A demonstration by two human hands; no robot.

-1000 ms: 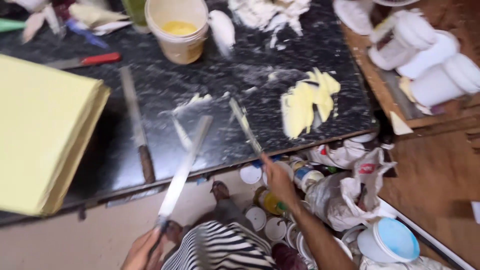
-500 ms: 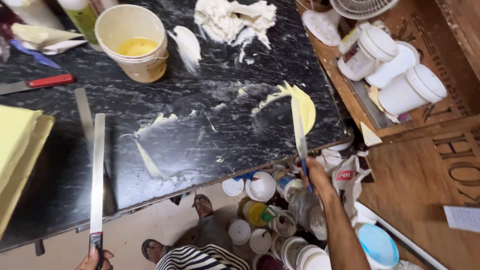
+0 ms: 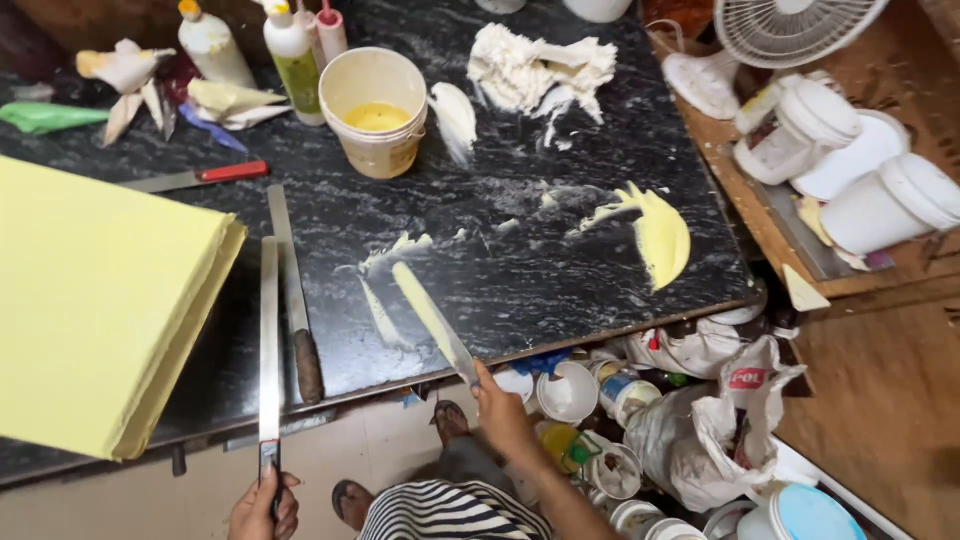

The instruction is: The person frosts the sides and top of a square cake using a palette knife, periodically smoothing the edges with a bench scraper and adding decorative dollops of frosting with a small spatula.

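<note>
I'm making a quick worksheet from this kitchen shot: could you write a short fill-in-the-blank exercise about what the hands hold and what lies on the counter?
1. The right hand holds a palette knife whose blade is coated with ___ cream.
2. The left hand grips a long ___ by its handle.
3. The bucket stands on the ___ marble counter.
4. The knife lying near the bottles has a ___ handle.

Missing words: yellow; knife; black; red

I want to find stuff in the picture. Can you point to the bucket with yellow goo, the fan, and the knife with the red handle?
bucket (image 3: pixel 385 150): head view, on its cream front wall.
fan (image 3: pixel 795 28): head view, on its white wire grille.
red-handled knife (image 3: pixel 232 172): head view, on its red handle.
</note>
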